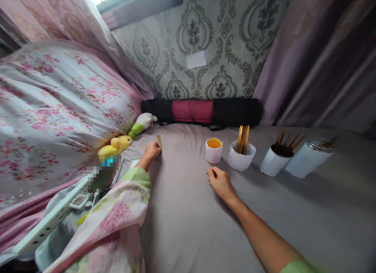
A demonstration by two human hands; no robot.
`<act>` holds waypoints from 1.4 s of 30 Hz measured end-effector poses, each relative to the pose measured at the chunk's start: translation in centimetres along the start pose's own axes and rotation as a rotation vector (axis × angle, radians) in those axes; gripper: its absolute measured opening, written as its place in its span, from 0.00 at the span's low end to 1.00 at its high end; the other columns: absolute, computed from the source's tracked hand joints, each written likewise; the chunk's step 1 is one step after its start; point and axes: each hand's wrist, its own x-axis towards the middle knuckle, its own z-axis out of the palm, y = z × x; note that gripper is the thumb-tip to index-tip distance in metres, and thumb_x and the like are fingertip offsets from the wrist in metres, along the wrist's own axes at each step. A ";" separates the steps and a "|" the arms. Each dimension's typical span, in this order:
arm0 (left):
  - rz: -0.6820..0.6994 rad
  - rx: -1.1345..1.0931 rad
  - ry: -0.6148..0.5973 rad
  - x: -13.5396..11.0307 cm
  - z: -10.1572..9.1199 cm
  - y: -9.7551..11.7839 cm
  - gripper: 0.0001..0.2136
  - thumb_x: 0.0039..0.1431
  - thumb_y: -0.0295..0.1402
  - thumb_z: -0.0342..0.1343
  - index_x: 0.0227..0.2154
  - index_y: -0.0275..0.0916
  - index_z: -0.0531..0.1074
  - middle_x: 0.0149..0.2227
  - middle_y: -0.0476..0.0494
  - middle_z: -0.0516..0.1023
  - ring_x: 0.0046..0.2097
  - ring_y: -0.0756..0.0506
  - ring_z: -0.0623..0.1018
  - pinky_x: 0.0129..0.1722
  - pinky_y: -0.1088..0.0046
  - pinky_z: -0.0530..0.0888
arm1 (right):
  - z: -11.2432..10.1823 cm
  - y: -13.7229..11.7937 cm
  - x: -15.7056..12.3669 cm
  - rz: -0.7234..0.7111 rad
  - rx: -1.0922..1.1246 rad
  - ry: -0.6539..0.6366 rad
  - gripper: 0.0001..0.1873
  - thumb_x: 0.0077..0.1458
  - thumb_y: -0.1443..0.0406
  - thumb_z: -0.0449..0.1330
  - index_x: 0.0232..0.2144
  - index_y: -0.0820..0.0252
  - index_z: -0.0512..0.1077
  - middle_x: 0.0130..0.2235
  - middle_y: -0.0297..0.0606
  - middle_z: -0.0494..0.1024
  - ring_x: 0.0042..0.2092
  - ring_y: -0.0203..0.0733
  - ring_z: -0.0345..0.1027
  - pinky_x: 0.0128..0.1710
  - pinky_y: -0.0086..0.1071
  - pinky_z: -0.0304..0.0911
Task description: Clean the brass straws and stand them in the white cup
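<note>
My left hand [152, 150] is closed in a pinch above the bed's left side. Thin golden-brown sticks [159, 140] stick up from its fingertips; their lower ends are hidden. Closer to the middle, my right hand [221, 183] has its fingers curled in, and nothing shows in them. Just beyond it stands a small white cup [213, 154] with a yellow-orange inside. To its right, a wider white cup [241, 162] holds several upright shiny gold sticks [243, 140]. Further right are a white-wrapped container [274, 165] with brown sticks and a tilted-looking white jar [308, 161] with darker sticks.
A grey sheet [182, 210] covers the bed. Along the wall lies a black and maroon long bag [192, 111]. Plush toys [116, 145] and flowered bedding [58, 104] sit at the left. Near my left sleeve are a white power strip [49, 222] and a charger [79, 201].
</note>
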 end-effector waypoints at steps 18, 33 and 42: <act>-0.060 -0.090 0.010 0.4 0.3 -0.6 0.08 0.41 0.32 0.56 0.27 0.36 0.74 0.29 0.41 0.76 0.34 0.45 0.74 0.31 0.74 0.67 | -0.1 -0.1 0.0 0.003 -0.001 -0.012 0.17 0.54 0.58 0.46 0.25 0.59 0.70 0.23 0.37 0.74 0.24 0.35 0.63 0.25 0.26 0.53; -0.109 -0.181 0.043 0.3 -0.1 -0.3 0.09 0.38 0.30 0.56 0.26 0.34 0.74 0.26 0.43 0.75 0.32 0.45 0.74 0.29 0.74 0.66 | -0.1 -0.2 0.0 -0.002 -0.013 -0.005 0.17 0.54 0.58 0.46 0.24 0.60 0.69 0.23 0.37 0.74 0.24 0.35 0.63 0.25 0.26 0.54; -0.155 -0.309 0.036 0.2 0.0 -0.1 0.07 0.38 0.31 0.56 0.24 0.34 0.73 0.21 0.43 0.73 0.29 0.45 0.74 0.25 0.75 0.66 | -0.3 -0.5 -0.1 -0.006 0.001 -0.014 0.18 0.53 0.58 0.46 0.25 0.60 0.71 0.23 0.38 0.74 0.23 0.36 0.63 0.25 0.26 0.54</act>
